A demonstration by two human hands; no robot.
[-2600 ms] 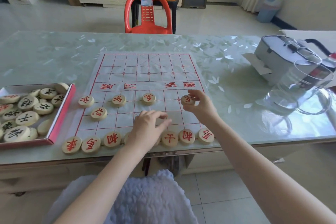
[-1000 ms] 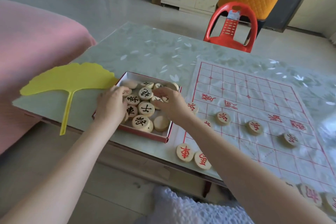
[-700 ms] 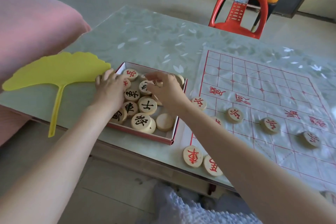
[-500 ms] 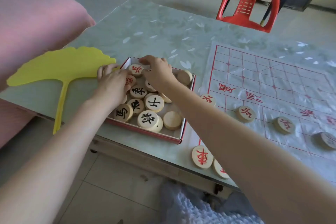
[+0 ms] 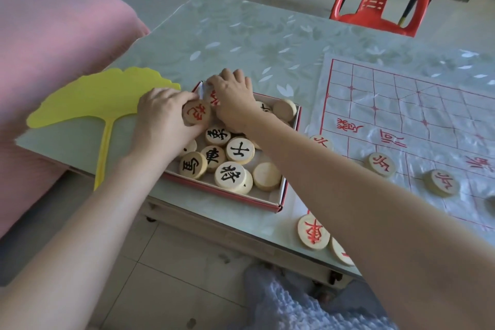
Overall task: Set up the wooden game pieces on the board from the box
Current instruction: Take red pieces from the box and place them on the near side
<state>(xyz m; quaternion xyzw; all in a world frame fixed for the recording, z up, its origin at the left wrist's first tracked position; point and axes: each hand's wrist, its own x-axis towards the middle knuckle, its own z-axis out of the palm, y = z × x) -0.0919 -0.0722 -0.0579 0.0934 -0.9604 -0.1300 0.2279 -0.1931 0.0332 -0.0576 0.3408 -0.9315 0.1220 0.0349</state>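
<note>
Table edge (image 5: 67, 147), box (image 5: 230, 195) close by, hands (image 5: 163, 120) (image 5: 234, 100) gripping pieces (image 5: 197, 115) inside.

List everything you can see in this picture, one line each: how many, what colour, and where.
table: one, pale green, leaf-patterned, centre.
board: one, white with red grid, table's right.
box: one, red-edged, left of the board.
pieces in box: roughly ten showing, pale wood, mostly black lettering.
pieces on board: six showing, red lettering, near half.
fan: one, yellow, leaf-shaped, left of the box.
chair: one, red, beyond the table.
pink covering: one, far left.
fluffy cloth: one, bluish white, bottom edge.
left hand: holds a red-lettered piece over the box.
right hand: fingers curled over a second red-lettered piece at the box's far corner; grip unclear.
</note>
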